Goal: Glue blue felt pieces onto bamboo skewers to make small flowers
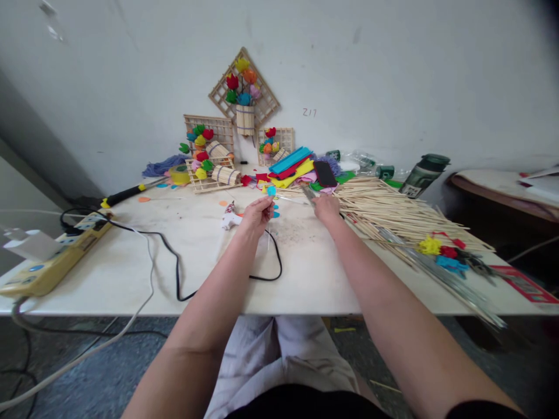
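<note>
My left hand point(259, 213) is closed in a pinch, with a small round blue paper piece point(271, 191) at its fingertips. Below those fingers hangs a thin pale stick point(269, 240). Close on its left, a white glue gun point(230, 217) lies on the table, partly behind the hand. My right hand point(326, 207) rests farther right by a flat metal strip point(308, 193), fingers curled down; what they hold is hidden. Between both hands lies a thin, shiny rod point(290, 200). More blue discs point(275, 215) lie beside my left hand.
Bamboo sticks point(393, 209) spread across the right, near a dark bottle point(424, 176). Coloured paper strips point(292, 165) and a phone point(325, 174) lie behind. Lattice flower panels point(243, 87) stand against the wall. A power strip point(56, 256) and black cable point(178, 273) occupy the left.
</note>
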The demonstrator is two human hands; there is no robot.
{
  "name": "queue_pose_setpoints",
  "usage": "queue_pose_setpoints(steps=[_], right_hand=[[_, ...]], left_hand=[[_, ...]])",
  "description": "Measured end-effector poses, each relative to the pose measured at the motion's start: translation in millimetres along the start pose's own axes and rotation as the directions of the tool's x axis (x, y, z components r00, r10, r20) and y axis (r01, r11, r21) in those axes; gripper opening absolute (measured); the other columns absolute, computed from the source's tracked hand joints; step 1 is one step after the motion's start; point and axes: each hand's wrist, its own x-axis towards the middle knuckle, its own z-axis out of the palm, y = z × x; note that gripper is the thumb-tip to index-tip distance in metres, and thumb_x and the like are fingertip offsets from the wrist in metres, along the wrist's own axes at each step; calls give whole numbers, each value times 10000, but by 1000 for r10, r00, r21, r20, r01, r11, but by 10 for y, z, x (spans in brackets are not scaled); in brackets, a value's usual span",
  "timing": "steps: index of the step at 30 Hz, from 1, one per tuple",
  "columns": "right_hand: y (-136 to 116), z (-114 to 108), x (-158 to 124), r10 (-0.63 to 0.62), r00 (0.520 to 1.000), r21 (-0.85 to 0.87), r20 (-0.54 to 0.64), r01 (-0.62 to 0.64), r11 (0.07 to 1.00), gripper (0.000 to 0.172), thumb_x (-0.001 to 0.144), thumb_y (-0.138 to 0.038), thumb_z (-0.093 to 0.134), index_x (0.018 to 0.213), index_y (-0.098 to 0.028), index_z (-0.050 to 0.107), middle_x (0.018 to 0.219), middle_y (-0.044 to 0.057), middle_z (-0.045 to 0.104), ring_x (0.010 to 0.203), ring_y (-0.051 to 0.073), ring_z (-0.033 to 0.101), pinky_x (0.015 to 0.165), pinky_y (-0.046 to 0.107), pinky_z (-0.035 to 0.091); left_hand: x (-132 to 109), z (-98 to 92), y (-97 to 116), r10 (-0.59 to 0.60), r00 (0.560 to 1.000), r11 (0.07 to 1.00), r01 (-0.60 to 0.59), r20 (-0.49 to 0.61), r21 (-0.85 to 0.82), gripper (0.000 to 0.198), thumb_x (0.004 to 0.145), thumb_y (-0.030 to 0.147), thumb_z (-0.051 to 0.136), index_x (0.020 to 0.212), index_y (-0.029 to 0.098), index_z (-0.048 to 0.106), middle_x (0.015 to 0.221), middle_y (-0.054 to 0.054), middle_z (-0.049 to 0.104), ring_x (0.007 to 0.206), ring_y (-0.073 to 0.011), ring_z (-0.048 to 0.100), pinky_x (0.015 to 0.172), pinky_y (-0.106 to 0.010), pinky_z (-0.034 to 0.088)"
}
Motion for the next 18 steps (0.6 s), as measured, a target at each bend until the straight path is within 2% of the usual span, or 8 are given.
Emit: queue_pose_setpoints(steps=[5,9,11,14,18], right_hand=[[36,-27,19,-210,977,-139,-20,205,969,392,874,-100,333,976,-132,710,1048,157,627,1038,266,500,849,356,342],[135,23,84,-373,928,-198,14,368,908,327,853,-70,382,905,-106,703,981,148,640,992,252,496,827,345,318],[206,66,129,-422,906,-200,-18,410,890,310,851,-62,394,868,-97,702,952,151,644,959,249,503,802,342,310],[297,119,195,-418,901,-172,-114,397,902,320,881,-103,386,850,-116,705,934,137,652,917,239,516,755,333,305],[314,91,264,-275,932,-45,-237,272,961,341,919,-211,384,848,-145,712,937,117,664,870,216,541,704,307,312]], left_hand=[[7,-13,-11,1,1000,1000,-1,-6,-3,60,671,117,655,704,103,606,562,10,555,453,-44,492,437,-151,384],[4,-14,-14,5,1000,1000,-5,-12,-1,84,659,120,670,706,93,605,569,10,554,447,-42,485,443,-158,384],[-2,-6,-12,2,1000,1000,-2,-17,-3,88,657,118,672,711,90,609,568,12,553,449,-42,487,446,-159,385],[-3,4,-14,-1,1000,1000,1,-20,-7,65,668,115,657,709,91,612,561,13,552,449,-43,487,444,-161,386],[13,-1,-29,-1,1000,1000,1,-17,-4,52,678,122,650,700,95,611,563,13,558,454,-42,491,442,-158,385]])
